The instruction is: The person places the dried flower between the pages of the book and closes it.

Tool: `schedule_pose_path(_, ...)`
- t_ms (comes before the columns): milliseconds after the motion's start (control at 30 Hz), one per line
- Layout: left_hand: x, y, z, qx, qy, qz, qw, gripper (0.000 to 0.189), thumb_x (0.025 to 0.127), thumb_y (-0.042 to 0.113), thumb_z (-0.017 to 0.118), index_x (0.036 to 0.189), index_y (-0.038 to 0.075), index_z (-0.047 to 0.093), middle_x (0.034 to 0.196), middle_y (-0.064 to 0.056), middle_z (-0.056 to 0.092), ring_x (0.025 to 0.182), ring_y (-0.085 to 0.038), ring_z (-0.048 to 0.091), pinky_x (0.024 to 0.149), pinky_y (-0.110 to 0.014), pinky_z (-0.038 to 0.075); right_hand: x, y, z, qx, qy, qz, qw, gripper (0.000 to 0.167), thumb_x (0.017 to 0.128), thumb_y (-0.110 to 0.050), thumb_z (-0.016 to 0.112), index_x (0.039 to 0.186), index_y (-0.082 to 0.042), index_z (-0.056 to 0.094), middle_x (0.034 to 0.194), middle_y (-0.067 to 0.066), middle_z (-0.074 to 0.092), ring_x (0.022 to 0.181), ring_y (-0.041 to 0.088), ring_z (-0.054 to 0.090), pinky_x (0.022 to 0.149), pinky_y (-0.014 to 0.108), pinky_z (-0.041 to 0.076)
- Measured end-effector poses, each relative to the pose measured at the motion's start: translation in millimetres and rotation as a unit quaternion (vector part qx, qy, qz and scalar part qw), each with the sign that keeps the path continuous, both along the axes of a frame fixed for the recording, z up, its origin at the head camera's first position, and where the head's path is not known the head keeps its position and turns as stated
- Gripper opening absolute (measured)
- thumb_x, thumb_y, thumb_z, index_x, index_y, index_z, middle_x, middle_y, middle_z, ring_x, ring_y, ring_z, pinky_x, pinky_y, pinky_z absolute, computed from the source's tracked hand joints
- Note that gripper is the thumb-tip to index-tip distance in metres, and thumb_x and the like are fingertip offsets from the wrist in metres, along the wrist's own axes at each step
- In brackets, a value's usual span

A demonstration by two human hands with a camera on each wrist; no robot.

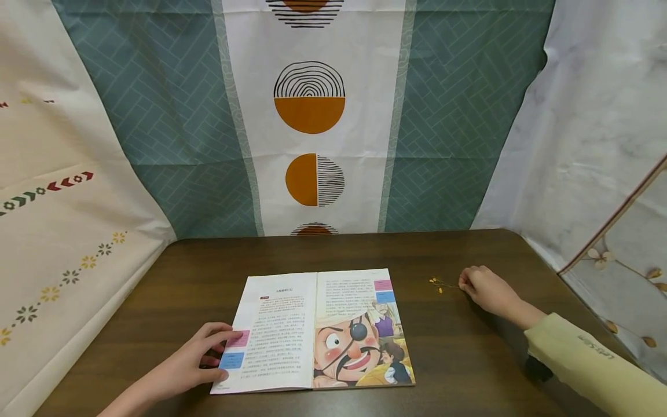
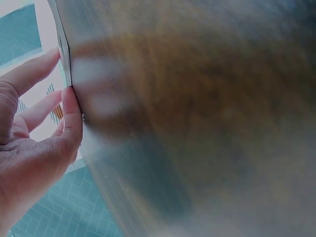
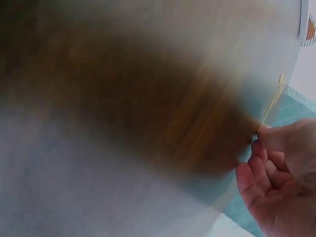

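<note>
An open picture book (image 1: 276, 347) lies flat on the table, with text on its left page and a pirate with an eye patch on its right page. My left hand (image 1: 193, 362) rests at the book's lower left edge, its index finger on the pink box and its thumb on the bottom corner. To the right of the book, my right hand (image 1: 487, 289) pinches the thin stem of a small dried sprig with yellow flowers (image 1: 440, 290). In the right wrist view the stem (image 3: 267, 112) sticks out from between thumb and finger.
The dark wooden table (image 1: 208, 260) carries the book and the sprig. Behind it hangs a green and white curtain (image 1: 469, 116) with orange half-circles. A patterned cream cloth (image 1: 68, 243) flanks the left side, and a marbled cloth (image 1: 589, 116) the right.
</note>
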State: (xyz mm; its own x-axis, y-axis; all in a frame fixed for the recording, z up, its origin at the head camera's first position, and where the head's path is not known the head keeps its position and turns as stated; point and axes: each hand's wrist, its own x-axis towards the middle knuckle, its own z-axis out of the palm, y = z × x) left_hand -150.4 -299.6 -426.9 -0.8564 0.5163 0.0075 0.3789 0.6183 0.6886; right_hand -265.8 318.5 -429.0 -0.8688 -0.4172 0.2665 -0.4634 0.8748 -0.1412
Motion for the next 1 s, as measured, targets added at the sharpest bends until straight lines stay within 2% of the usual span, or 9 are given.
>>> schedule_pose_path(200, 0.9, 0.4, -0.4, 0.002, -0.014, 0.003, 0.9999, 0.060, 0.084, 0.021, 0.077, 0.137, 0.005, 0.055, 0.138, -0.023, 0.036, 0.099, 0.004, 0.046, 0.078, -0.018, 0.054, 1.0, 3.7, 0.8, -0.046, -0.027, -0.007, 0.9986, 0.013, 0.084, -0.002, 0.073, 0.078, -0.011, 0.065, 0.073, -0.004, 0.061, 0.065, 0.004, 0.051, 0.058, 0.025, 0.045)
schedule_pose_path(333, 0.5, 0.5, 0.3, 0.002, -0.007, 0.000, 1.0000, 0.059, 0.085, 0.021, 0.077, 0.137, 0.005, 0.055, 0.138, -0.022, 0.037, 0.099, 0.003, 0.046, 0.078, -0.018, 0.054, 3.0, 8.0, 4.4, -0.062, -0.028, -0.020, 0.9975, 0.011, 0.082, -0.003, 0.076, 0.078, -0.011, 0.069, 0.074, -0.003, 0.064, 0.064, 0.002, 0.054, 0.057, 0.023, 0.046)
schedule_pose_path(600, 0.3, 1.1, 2.8, 0.003, -0.020, 0.004, 0.9998, 0.060, 0.084, 0.020, 0.077, 0.138, 0.004, 0.054, 0.138, -0.023, 0.036, 0.099, 0.003, 0.047, 0.078, -0.018, 0.054, -1.4, 9.9, 9.0, -0.043, -0.017, -0.018, 0.9987, 0.011, 0.080, -0.006, 0.078, 0.076, -0.014, 0.071, 0.074, -0.004, 0.068, 0.064, 0.003, 0.056, 0.058, 0.025, 0.048)
schedule_pose_path(800, 1.0, 1.5, 3.4, 0.003, -0.023, 0.007, 0.9997, 0.061, 0.084, 0.020, 0.077, 0.138, 0.005, 0.054, 0.139, -0.022, 0.036, 0.099, 0.003, 0.047, 0.078, -0.018, 0.054, -4.9, 11.2, 10.5, -0.022, -0.034, -0.008, 0.9991, 0.011, 0.083, -0.008, 0.075, 0.077, -0.015, 0.071, 0.074, -0.006, 0.065, 0.064, 0.001, 0.053, 0.058, 0.025, 0.046)
schedule_pose_path(1000, 1.1, 0.8, 2.1, 0.004, -0.004, 0.000, 1.0000, 0.059, 0.085, 0.022, 0.077, 0.137, 0.004, 0.055, 0.138, -0.023, 0.036, 0.099, 0.003, 0.047, 0.077, -0.018, 0.054, -4.3, 12.7, 8.4, -0.009, -0.036, -0.007, 0.9993, 0.011, 0.084, -0.009, 0.074, 0.078, -0.016, 0.070, 0.074, -0.007, 0.064, 0.065, 0.001, 0.053, 0.058, 0.025, 0.046)
